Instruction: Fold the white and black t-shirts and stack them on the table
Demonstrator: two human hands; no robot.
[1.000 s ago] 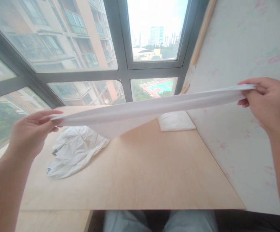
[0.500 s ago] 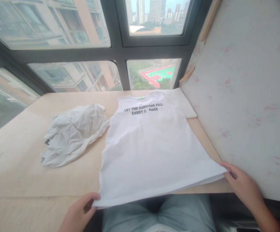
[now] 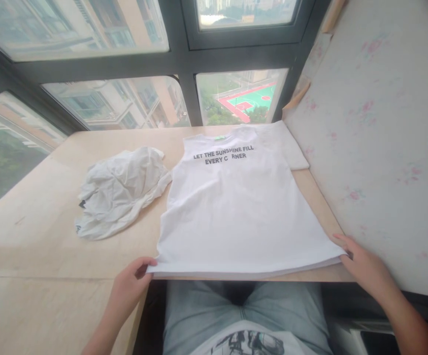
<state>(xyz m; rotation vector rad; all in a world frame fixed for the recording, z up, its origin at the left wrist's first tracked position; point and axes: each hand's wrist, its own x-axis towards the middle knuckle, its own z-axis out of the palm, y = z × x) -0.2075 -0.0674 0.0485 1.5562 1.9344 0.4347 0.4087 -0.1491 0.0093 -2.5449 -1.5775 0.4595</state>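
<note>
A white T-shirt (image 3: 236, 212) with dark lettering across its chest lies spread out, collar toward the window and hem along the table's front edge. Its left sleeve is not visible; the right one reaches toward the wall. My left hand (image 3: 134, 278) pinches the hem's left corner between thumb and fingers. At the opposite corner, my right hand (image 3: 361, 261) grips the hem the same way. Left of the shirt sits a crumpled off-white garment (image 3: 125, 187), touching or nearly touching its side.
The pale wooden tabletop (image 3: 25, 246) runs up to the dark window frame (image 3: 99, 66). A wall with flowered paper (image 3: 391, 138) closes off the right side. Below the front edge are my legs in light jeans (image 3: 202, 315).
Both hands have drawn the hem back onto the tabletop, the left one moving farther than the right. The hem now lies straighter. My view has tilted down a little.
</note>
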